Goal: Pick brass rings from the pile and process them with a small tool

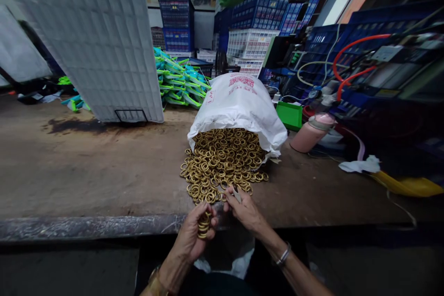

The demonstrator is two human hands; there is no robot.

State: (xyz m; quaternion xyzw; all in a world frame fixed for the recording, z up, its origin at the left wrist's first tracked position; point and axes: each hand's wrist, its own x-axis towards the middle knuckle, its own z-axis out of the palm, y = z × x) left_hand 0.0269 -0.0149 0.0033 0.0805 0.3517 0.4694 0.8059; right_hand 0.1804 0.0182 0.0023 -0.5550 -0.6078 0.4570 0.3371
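Note:
A heap of brass rings (222, 162) spills from the open mouth of a white sack (239, 101) lying on the brown worktable (86, 171). My left hand (192, 236) is closed round a stack of brass rings (204, 225) at the table's front edge. My right hand (244, 210) reaches to the near edge of the heap, its fingers pinching a small thin piece (236, 194) that I cannot name. Both hands sit close together, just in front of the heap.
A large grey grid panel (100, 41) leans at the back left. Green and blue plastic parts (180, 83) are piled behind the sack. A pink bottle (312, 132) lies on its side and a green box (290, 114) stands to the right. Blue and white crates (256, 23) and a machine with red hoses (360, 64) fill the back.

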